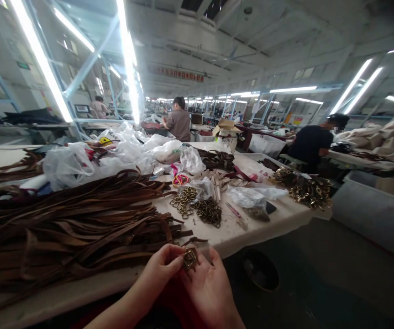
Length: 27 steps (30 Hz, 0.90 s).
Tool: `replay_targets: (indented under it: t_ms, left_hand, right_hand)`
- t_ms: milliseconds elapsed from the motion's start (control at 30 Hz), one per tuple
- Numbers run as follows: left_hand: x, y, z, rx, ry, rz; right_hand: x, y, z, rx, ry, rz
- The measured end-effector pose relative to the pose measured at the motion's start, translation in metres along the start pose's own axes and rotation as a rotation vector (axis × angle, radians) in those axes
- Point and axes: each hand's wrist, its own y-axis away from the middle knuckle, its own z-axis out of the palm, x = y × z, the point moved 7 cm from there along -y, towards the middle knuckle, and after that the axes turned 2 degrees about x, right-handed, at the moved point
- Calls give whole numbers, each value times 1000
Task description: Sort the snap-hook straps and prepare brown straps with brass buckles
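Observation:
Just off the table's front edge, a small cluster of brass-coloured metal buckles [190, 258] sits between my two hands. My left hand [160, 269] pinches the cluster's left side between thumb and forefinger. Palm turned up, my right hand [206, 278] holds the buckles on its fingers, with the thumb raised apart. Some fingertips are hidden behind the metal. Beyond my hands, a pile of similar buckles [208, 211] lies on the table [217, 237]. Long brown leather straps [80, 219] are heaped on the left, their ends reaching close to my left hand.
Clear plastic bags [70, 164] cover the table's back. Small scissors [233, 210] lie right of the buckle pile. Metal clasps on straps [302, 188] bunch at the right end. A dark round bowl-like object [261, 269] is below the table. Co-workers [179, 121] are further off.

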Motion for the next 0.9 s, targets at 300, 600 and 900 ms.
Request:
replay_targets:
  t_ms: [300, 600, 900]
  left_hand:
    - [-45, -36, -10, 23, 199, -237]
    - [-45, -81, -12, 39, 196, -336]
    - [1, -124, 17, 5, 205, -565]
  right_hand:
    - [-9, -63, -19, 99, 80, -99]
    - [-32, -109, -23, 276, -44, -34]
    - [-89, -128, 13, 322, -138, 123]
